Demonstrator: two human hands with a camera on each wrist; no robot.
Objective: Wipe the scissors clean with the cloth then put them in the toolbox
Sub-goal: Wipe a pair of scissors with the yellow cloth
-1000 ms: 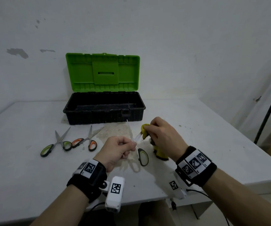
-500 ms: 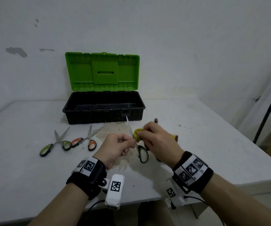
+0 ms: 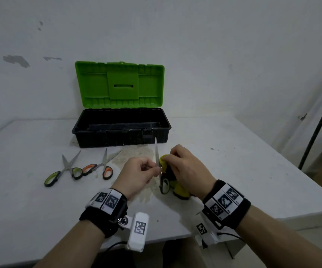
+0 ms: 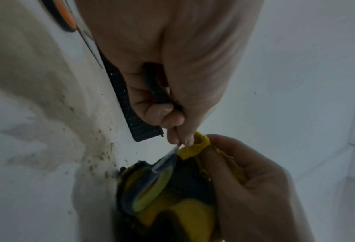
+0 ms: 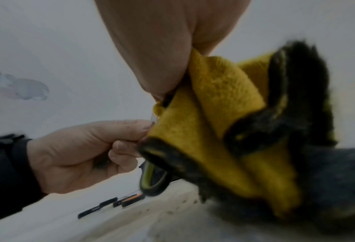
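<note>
We see left hand [image 3: 137, 174] pinching scissors [image 3: 159, 167] by blade, point up, near desk [image 3: 253, 171] front edge; right hand [image 3: 187, 167] fingers pinching yellow cloth [image 3: 179, 190] against blade. Two more scissors [image 3: 84, 168] lie left. Toward back edge, toolbox [image 3: 121, 128] open; contents indiscernible.

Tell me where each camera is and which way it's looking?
Head: sits on the person's head, looking forward and down at the table, toolbox, left hand and right hand; both forearms show.
Left wrist: sits on the left wrist, looking along the left hand pinching the scissors; the right hand shows too.
Right wrist: sits on the right wrist, looking along the right hand gripping the cloth; the left hand shows too.
Shared: all views show both hands, scissors and cloth.
</note>
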